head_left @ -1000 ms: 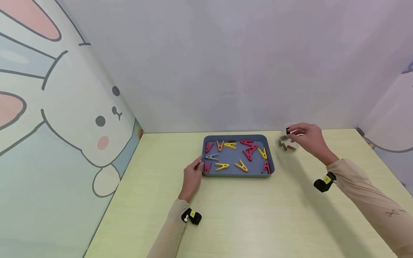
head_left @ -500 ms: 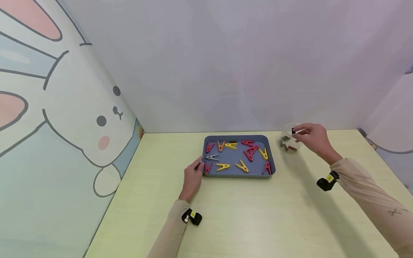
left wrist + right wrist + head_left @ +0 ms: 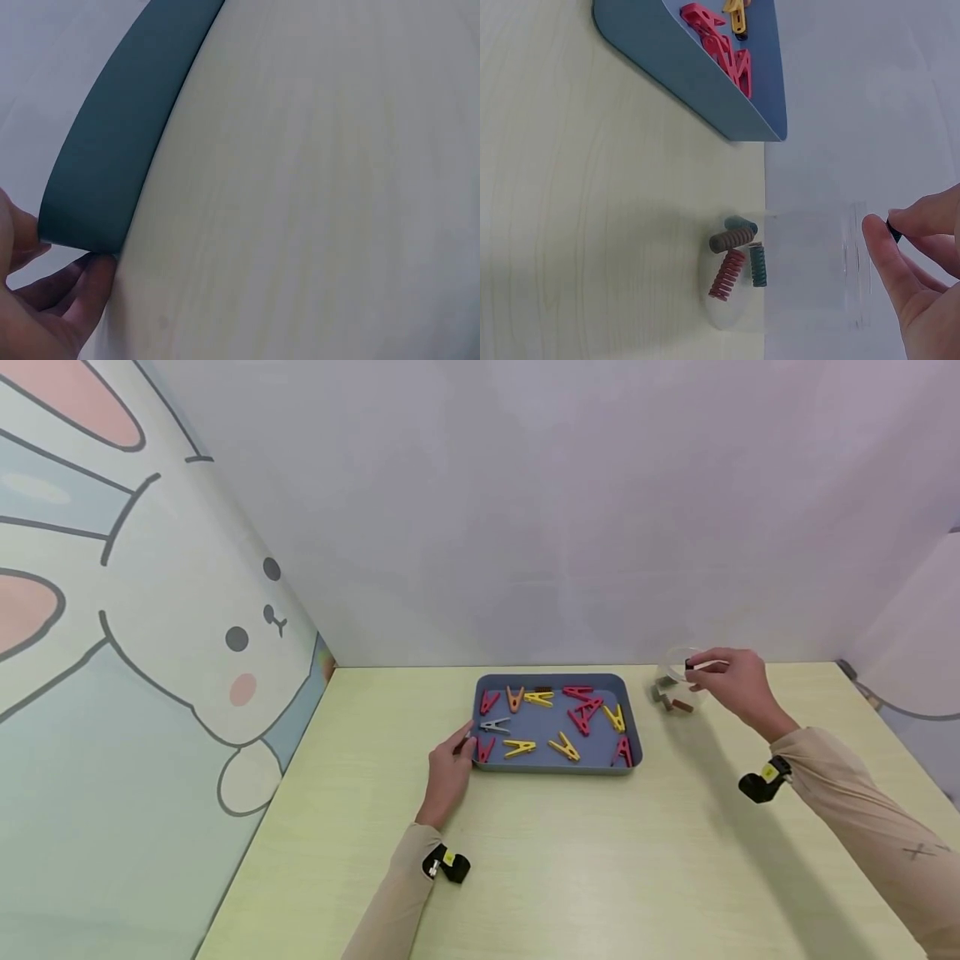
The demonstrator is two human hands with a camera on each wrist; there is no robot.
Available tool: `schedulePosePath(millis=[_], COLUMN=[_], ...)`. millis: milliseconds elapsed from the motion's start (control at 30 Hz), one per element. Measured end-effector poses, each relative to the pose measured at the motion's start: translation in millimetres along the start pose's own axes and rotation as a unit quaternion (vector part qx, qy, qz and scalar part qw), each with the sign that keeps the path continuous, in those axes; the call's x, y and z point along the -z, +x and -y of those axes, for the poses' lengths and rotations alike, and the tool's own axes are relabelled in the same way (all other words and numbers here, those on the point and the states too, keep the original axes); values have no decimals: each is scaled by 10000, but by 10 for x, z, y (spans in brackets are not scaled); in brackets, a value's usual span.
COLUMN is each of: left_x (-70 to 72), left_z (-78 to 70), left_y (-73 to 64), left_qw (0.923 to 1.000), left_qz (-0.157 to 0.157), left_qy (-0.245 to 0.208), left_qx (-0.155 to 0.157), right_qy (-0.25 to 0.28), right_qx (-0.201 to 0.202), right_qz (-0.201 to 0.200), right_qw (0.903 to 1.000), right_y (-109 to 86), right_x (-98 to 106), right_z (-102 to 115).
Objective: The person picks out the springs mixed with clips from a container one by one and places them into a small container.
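My left hand (image 3: pixel 447 777) grips the left front edge of a shallow grey-blue tray (image 3: pixel 557 769). In the left wrist view its fingers pinch the tray's outer corner. Clothespins lie scattered in the tray: several red, several yellow (image 3: pixel 564 746), one orange (image 3: pixel 515 698) and one grey (image 3: pixel 495 725). To the tray's right stands a clear plastic jar (image 3: pixel 810 277) with coil springs at its bottom, among them a red spring (image 3: pixel 727 276) and a brown spring (image 3: pixel 732 240). Right at the jar's rim, my right hand (image 3: pixel 733 687) pinches a small black piece (image 3: pixel 895 231), mostly hidden by the fingers.
The pale wood table (image 3: pixel 570 860) ends at a whitish backdrop (image 3: pixel 525 527) close behind the tray and jar. A wall panel with a rabbit drawing (image 3: pixel 187 635) borders the left side. A small dark brown piece (image 3: pixel 542 690) lies by the tray's back wall.
My right hand has shifted slightly to the right with the small black piece, exposing more of the jar's rim. My left hand stays at the tray's edge.
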State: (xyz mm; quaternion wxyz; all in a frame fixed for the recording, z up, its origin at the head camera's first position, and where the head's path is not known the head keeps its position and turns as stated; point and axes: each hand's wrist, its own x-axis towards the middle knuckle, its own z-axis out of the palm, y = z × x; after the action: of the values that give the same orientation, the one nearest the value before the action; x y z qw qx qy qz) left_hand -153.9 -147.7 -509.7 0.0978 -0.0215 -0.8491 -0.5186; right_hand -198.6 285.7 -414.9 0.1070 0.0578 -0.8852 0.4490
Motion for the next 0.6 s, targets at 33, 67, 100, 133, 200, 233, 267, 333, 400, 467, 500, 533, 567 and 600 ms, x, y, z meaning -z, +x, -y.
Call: schedulePosePath(millis=[33, 67, 100, 133, 200, 233, 267, 333, 400, 467, 500, 533, 567, 600], left_x=[0, 1, 1, 2, 4, 4, 4, 3, 0, -1, 0, 1, 2, 2], left_z=[-1, -1, -1, 0, 2, 2, 3, 6, 6, 5, 2, -2, -6, -11], left_y=[-1, -2, -1, 0, 3, 5, 7, 11, 14, 14, 11, 8, 5, 2], left_qw=[10000, 10000, 10000, 10000, 10000, 10000, 10000, 10000, 10000, 10000, 10000, 10000, 10000, 10000], left_qz=[1, 2, 0, 3, -1, 1, 4, 9, 6, 12, 18, 27, 37, 45], left_qy=[3, 1, 9, 19, 39, 38, 35, 24, 6, -15, -31, -45, -62, -77], left_qx=[-12, -28, -46, -70, -78, -72, -64, -36, 2, 10, 11, 16, 21, 24], right_qy=[32, 60, 76, 99, 122, 119, 118, 123, 79, -4, -69, -140, -213, -267], right_qx=[-27, -46, -51, -51, -95, -93, -97, -116, -129, -159, -176, -189, -201, -219], right_qz=[-28, -62, -77, -85, -128, -118, -108, -97, -126, -237, -324, -411, -496, -571], right_qw=[10000, 10000, 9999, 9999, 9998, 9998, 9998, 9998, 9998, 9996, 9993, 9989, 9983, 9978], right_y=[2, 7, 10, 16, 29, 32, 38, 51, 68, 84, 92, 98, 102, 105], right_x=[-3, -7, -11, -15, -20, -19, -19, -15, -8, -3, -1, 0, 3, 5], right_z=[-2, -6, -7, -11, -12, -14, -13, -13, -15, -16, -19, -23, -25, -28])
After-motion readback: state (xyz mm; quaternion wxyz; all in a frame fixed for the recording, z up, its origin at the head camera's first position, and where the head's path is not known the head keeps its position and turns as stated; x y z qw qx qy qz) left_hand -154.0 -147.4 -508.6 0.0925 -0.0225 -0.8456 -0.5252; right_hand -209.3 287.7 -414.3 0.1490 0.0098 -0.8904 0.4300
